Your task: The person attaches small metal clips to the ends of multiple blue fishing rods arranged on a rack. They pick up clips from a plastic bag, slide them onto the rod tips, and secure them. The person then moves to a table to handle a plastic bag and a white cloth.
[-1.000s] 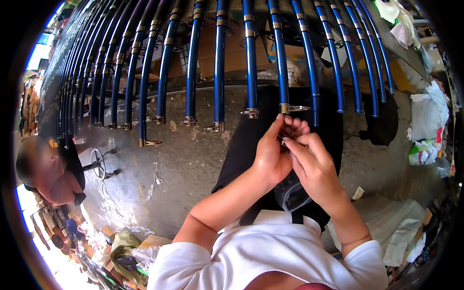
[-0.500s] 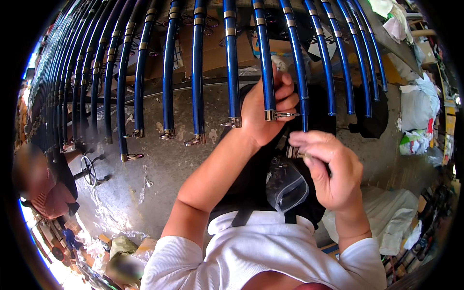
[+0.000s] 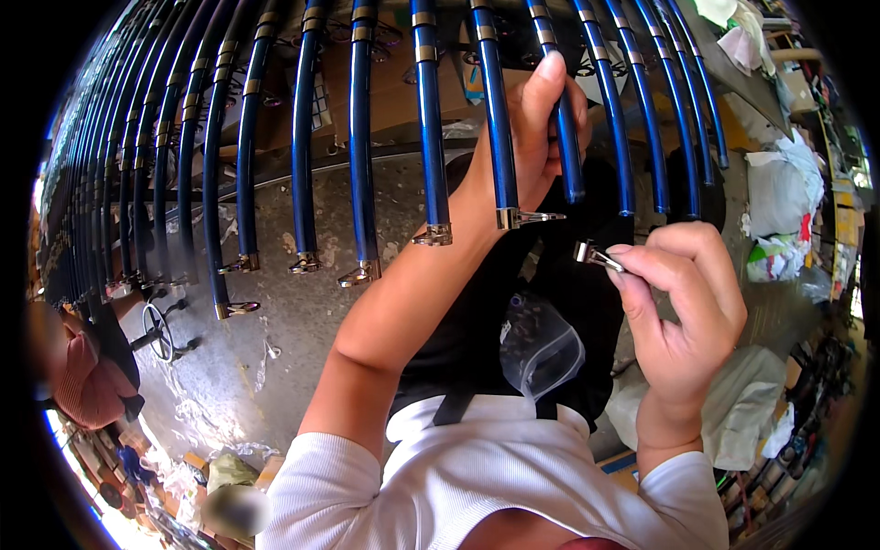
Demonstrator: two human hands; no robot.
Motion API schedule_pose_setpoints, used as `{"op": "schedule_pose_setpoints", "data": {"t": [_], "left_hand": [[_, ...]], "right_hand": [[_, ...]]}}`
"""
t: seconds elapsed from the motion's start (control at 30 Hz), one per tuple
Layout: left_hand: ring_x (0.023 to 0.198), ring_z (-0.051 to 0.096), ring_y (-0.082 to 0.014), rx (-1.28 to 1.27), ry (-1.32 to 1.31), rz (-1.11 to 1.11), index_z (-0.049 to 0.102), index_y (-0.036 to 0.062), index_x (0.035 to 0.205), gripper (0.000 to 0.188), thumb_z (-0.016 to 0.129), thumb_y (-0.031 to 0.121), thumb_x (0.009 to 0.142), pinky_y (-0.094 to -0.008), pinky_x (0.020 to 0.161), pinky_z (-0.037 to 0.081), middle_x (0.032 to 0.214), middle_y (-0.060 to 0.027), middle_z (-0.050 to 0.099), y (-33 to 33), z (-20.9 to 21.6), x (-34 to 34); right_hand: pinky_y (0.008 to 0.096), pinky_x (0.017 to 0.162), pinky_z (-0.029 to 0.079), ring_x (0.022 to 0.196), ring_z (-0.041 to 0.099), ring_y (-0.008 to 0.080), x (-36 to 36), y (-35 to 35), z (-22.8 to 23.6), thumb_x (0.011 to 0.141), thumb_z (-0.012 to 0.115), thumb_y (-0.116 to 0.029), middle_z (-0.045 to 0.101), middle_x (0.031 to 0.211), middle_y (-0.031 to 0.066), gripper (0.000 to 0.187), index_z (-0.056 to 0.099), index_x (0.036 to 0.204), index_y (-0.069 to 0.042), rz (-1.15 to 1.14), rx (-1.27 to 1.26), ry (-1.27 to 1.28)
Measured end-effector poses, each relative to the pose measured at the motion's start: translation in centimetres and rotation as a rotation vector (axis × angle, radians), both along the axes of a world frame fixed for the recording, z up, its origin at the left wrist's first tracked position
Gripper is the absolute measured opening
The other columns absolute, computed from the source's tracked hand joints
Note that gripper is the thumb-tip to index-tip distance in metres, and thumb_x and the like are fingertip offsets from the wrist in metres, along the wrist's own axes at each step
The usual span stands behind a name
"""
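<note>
My left hand (image 3: 533, 115) is wrapped around a blue fishing rod (image 3: 568, 160), with the thumb lying along it. That rod's lower end is bare and hangs just below the fist. Lower and to the right, my right hand (image 3: 687, 307) pinches a shiny metal rod guide (image 3: 585, 252) between thumb and fingertips, apart from the rod end. The neighbouring rod (image 3: 500, 156) on the left bears a similar guide (image 3: 536, 217) at its tip and passes in front of my left wrist. A bare-ended rod (image 3: 621, 165) hangs on the right.
Many blue rods (image 3: 362, 156) hang in a row across the far side. A clear plastic bag (image 3: 543, 348) of small parts lies on my lap. Another person (image 3: 87, 376) is at the left beside a small wheel (image 3: 158, 330). Bags and sacks (image 3: 779, 202) stand at right.
My right hand has moved right with the guide, away from the rod. My left hand has moved up and now grips it. The thin length below the rod's end no longer shows.
</note>
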State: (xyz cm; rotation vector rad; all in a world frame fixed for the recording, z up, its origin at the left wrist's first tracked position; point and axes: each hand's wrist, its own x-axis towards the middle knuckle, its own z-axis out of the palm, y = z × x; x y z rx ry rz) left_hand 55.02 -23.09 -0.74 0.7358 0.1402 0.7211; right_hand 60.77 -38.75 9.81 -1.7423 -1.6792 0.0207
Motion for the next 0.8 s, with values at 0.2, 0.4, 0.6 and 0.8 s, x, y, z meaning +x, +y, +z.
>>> {"op": "schedule_pose_setpoints", "data": {"t": [0.2, 0.4, 0.6, 0.8], "left_hand": [[0.052, 0.031, -0.0097, 0.018, 0.037, 0.008, 0.044, 0.0075, 0.065, 0.055, 0.047, 0.051, 0.098, -0.0240, 0.043, 0.025, 0.063, -0.0008, 0.036, -1.9, 0.0, -1.1], [0.052, 0.031, -0.0097, -0.004, 0.023, 0.055, 0.042, 0.0085, 0.062, 0.056, 0.051, 0.053, 0.095, -0.0239, 0.042, 0.024, 0.063, -0.0007, 0.035, -2.7, 0.6, -1.1], [0.051, 0.031, -0.0100, 0.080, 0.047, 0.051, 0.041, 0.0083, 0.062, 0.058, 0.046, 0.055, 0.096, -0.0242, 0.043, 0.025, 0.061, -0.0012, 0.034, -2.2, -0.1, -1.1], [0.050, 0.032, -0.0107, 0.102, 0.067, 0.102, 0.039, 0.0090, 0.058, 0.057, 0.045, 0.050, 0.097, -0.0247, 0.044, 0.025, 0.059, -0.0014, 0.034, -2.1, 0.3, -0.9]], "right_hand": [[0.0348, 0.057, 0.041, 0.062, 0.058, 0.0255, 0.1, -0.3, -0.2, 0.071, 0.069, 0.000, 0.068, 0.091, 0.0141, 0.013, 0.060, 0.080, -0.002, 0.264, -0.079, 0.050], [0.0341, 0.055, 0.043, 0.059, 0.057, 0.0259, -0.3, -0.2, -0.7, 0.070, 0.070, 0.000, 0.068, 0.090, 0.0153, 0.014, 0.060, 0.080, -0.001, 0.229, -0.044, 0.084], [0.0353, 0.054, 0.044, 0.061, 0.056, 0.0272, 0.0, -0.3, 0.0, 0.067, 0.070, 0.001, 0.058, 0.076, 0.0109, 0.015, 0.061, 0.079, -0.001, 0.126, -0.049, 0.027], [0.0352, 0.054, 0.042, 0.063, 0.054, 0.0270, 0.5, 0.8, -0.2, 0.063, 0.072, -0.001, 0.056, 0.075, 0.0091, 0.018, 0.061, 0.076, -0.001, 0.108, -0.046, -0.117]]}}
